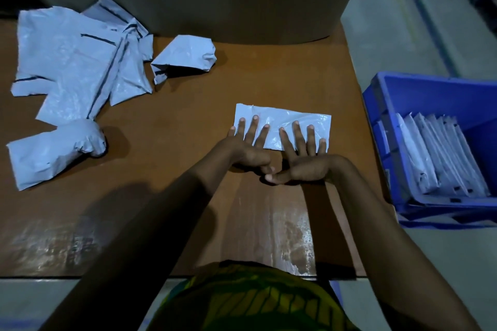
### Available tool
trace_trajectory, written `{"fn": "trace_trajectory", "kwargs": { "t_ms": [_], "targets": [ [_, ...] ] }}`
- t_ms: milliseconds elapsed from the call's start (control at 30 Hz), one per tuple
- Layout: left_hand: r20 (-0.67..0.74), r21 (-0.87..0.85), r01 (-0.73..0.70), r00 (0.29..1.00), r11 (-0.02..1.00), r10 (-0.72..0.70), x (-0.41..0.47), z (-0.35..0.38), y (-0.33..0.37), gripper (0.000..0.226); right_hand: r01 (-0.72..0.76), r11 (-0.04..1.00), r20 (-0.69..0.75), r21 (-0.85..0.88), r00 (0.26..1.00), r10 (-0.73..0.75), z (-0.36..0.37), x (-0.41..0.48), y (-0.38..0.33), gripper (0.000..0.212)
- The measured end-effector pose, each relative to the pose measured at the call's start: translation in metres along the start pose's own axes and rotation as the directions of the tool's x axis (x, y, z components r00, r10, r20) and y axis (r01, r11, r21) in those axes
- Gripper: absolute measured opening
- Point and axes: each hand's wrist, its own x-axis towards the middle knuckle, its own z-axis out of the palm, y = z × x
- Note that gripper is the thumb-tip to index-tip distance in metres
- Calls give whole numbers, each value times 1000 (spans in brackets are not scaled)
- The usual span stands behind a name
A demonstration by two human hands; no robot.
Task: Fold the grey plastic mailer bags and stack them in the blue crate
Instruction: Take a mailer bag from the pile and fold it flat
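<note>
Near the table's right edge, a mailer bag is pressed flat under the left hand and right hand, fingers straight, likely to set its fold. The blue crate is kept just beside

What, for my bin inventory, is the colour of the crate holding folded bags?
Blue; the crate shows clearly in the head view.
</note>
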Motion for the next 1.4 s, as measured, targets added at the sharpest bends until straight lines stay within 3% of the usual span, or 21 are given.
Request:
{"fn": "trace_trajectory", "kwargs": {
  "t_ms": [33, 133, 267, 367, 500, 633, 733, 833, 967, 1033, 1167, 1333, 1400],
  "targets": [
    [1, -25, -19, 1000, 1000, 19, -3, 5, -2, 97, 49, 999, -85, -15, 995, -51, 6, 0, 4, 123],
    [-211, -39, -123, 971, 992, 112, -9, 25, -11, 106, 144, 989, -336, -36, 930, -147, 27, 5, 16, 107],
    [-565, -38, -204, 811, 978, 148, -9, 42, -27, 74, 193, 981, -668, -27, 726, -161, 38, 2, 27, 57],
    [-698, 4, -251, 692, 968, 183, -10, 46, -30, 52, 36, 987, -827, -158, 541, -152, 41, -3, 31, 42],
    [-773, 50, -304, 592, 951, 230, -9, 50, -39, 39, 64, 991, -936, -118, 326, -132, 49, -2, 39, 20],
    [-784, 133, -237, 568, 962, 248, -15, 52, -38, 39, 48, 990, -948, -129, 288, -138, 54, 1, 43, 19],
    [-823, 217, -234, 478, 948, 306, -18, 54, -34, 33, 73, 981, -942, -179, 276, -192, 56, 8, 44, 20],
    [-838, 237, -266, 430, 934, 335, -18, 58, -36, 23, 128, 980, -950, -150, 256, -179, 59, 13, 47, 24],
    [-829, 304, -239, 411, 922, 380, -13, 53, -40, 17, 66, 987, -953, -146, 260, -158, 57, 7, 42, 37],
    [-842, 296, -238, 392, 925, 370, -14, 49, -41, 23, 12, 992, -962, -124, 243, -124, 55, 1, 40, 31],
    [-879, 214, -325, 347, 921, 327, -27, 42, -42, 10, 50, 988, -979, -144, 136, -149, 49, -10, 43, 15],
    [-872, 141, -387, 386, 911, 299, -36, 40, -43, 26, 129, 975, -982, -180, 25, -185, 44, -28, 47, 20],
    [-893, 139, -377, 352, 916, 281, -38, 35, -41, 27, 114, 973, -979, -202, 0, -203, 42, -38, 53, 24]
  ]
}}
